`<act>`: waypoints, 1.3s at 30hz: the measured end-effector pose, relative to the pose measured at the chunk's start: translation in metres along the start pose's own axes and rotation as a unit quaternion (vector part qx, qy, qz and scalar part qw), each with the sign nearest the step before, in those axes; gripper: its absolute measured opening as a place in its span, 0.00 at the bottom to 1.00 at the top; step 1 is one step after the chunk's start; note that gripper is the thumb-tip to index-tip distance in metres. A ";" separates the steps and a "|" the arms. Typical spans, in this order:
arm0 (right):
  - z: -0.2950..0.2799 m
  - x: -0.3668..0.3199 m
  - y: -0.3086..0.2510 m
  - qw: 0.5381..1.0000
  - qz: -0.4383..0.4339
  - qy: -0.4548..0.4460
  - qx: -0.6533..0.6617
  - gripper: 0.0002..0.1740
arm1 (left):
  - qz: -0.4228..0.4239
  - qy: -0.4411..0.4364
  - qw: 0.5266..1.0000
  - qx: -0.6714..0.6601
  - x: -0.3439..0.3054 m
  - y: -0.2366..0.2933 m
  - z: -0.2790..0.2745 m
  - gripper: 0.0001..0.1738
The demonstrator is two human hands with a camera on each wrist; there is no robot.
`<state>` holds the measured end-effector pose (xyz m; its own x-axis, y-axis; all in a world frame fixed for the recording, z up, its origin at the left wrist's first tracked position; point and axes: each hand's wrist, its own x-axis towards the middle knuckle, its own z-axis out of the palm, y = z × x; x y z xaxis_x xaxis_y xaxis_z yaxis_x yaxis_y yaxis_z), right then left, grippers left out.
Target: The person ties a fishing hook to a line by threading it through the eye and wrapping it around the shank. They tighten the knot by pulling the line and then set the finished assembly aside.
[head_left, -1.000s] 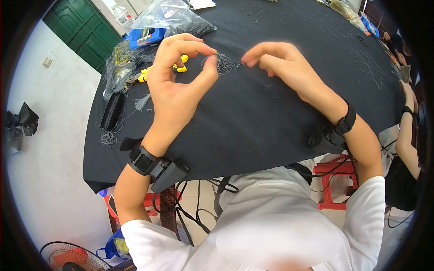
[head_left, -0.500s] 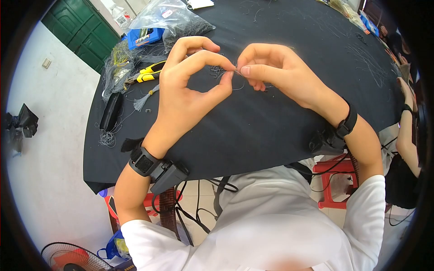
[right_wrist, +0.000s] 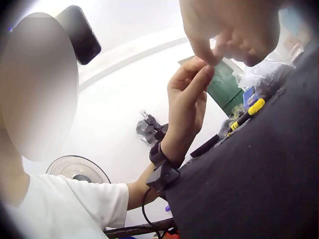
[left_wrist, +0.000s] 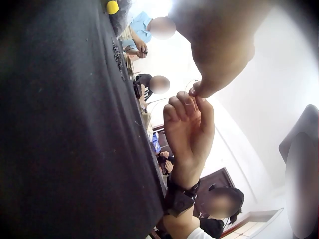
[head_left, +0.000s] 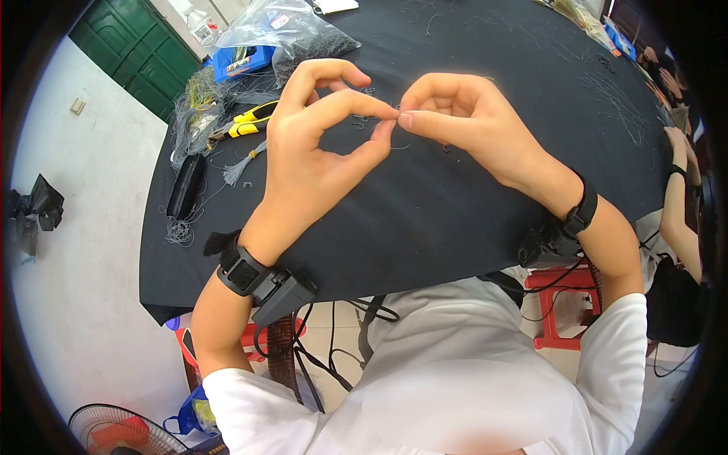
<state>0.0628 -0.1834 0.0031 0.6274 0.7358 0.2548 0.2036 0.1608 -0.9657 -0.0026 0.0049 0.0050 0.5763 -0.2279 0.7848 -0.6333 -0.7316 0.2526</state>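
Both hands meet fingertip to fingertip above the black table, left of the right wrist's side. My left hand (head_left: 307, 144) pinches a thin, pale line (left_wrist: 187, 85) between thumb and index finger, its other fingers raised and bent. Against those fingertips, my right hand (head_left: 474, 125) pinches at the same spot with thumb and index finger, the other fingers curled in. In the left wrist view the line makes a small loop by the fingertips. What else lies between the fingertips is hidden. Behind the left fingers, a few small dark hooks (head_left: 361, 121) lie on the cloth.
Yellow-and-black pliers (head_left: 254, 121), a tied bundle of grey line (head_left: 246, 164) and a black case (head_left: 186, 186) lie at the left. Tangled line (head_left: 199, 121), a blue box (head_left: 243, 65) and a clear plastic bag (head_left: 265, 30) stand behind. Other people sit around the table.
A second ago the hands were apart. The left hand has moved right and the right hand has come to it, so their fingertips meet. Over the last half second they barely shift.
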 end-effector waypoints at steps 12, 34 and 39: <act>0.001 0.001 0.002 0.992 -0.096 0.023 -0.082 0.06 | -0.274 -0.012 0.913 -0.303 0.000 0.001 0.001 0.09; 0.003 -0.001 0.006 0.946 -0.208 0.043 -0.244 0.04 | -0.426 -0.096 0.765 -0.474 -0.007 0.005 0.003 0.10; 0.003 -0.004 0.000 0.940 -0.197 0.049 -0.272 0.04 | -0.437 -0.099 0.744 -0.495 -0.007 0.006 0.004 0.10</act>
<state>0.0580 -0.1846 0.0022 0.4829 0.6216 0.6168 0.7732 0.0279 -0.6335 -0.0082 -0.0001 -0.0015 0.9945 -0.1048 0.0028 0.0135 0.1545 0.9879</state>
